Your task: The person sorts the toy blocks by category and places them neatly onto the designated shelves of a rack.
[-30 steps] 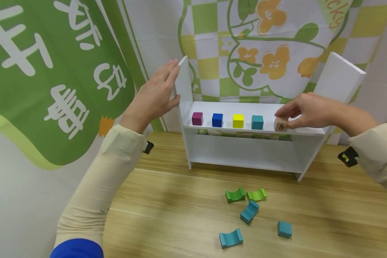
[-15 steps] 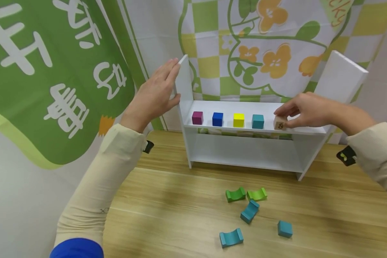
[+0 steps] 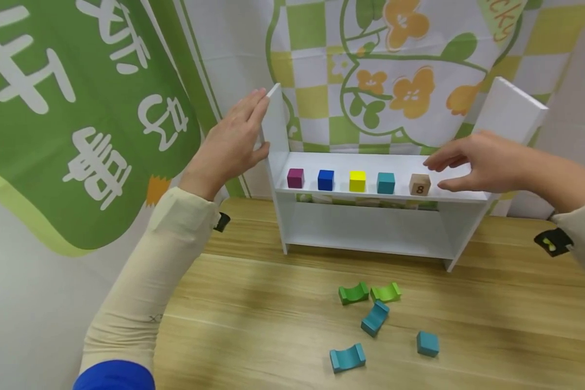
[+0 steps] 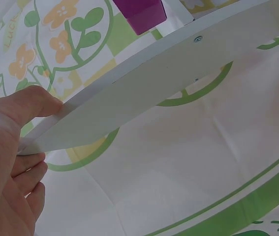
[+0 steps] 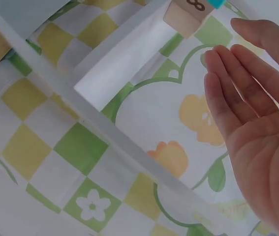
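A white shelf (image 3: 370, 252) stands on the table. My left hand (image 3: 231, 143) grips its left upright panel (image 3: 276, 127); in the left wrist view the thumb and fingers lie on either side of the panel's edge. Along the upper board sit a purple cube (image 3: 295, 178), a blue cube (image 3: 326, 180), a yellow cube (image 3: 357, 181), a teal cube (image 3: 386, 183) and, at the right end, a plain wooden cube (image 3: 420, 184) marked 8. Just right of the wooden cube, my right hand (image 3: 489, 162) is apart from it, thumb and fingers spread, holding nothing.
On the wooden table (image 3: 253, 325) before the shelf lie a dark green curved block (image 3: 353, 293), a light green one (image 3: 386, 292), two blue-teal curved blocks (image 3: 375, 318) and a teal cube (image 3: 427, 344). A patterned cloth (image 3: 317, 70) hangs behind. The right upright panel (image 3: 509, 111) rises beside my right hand.
My right hand has let go of the wooden cube and drawn back to the right; the cube stays on the upper board. My left hand keeps its place on the panel.
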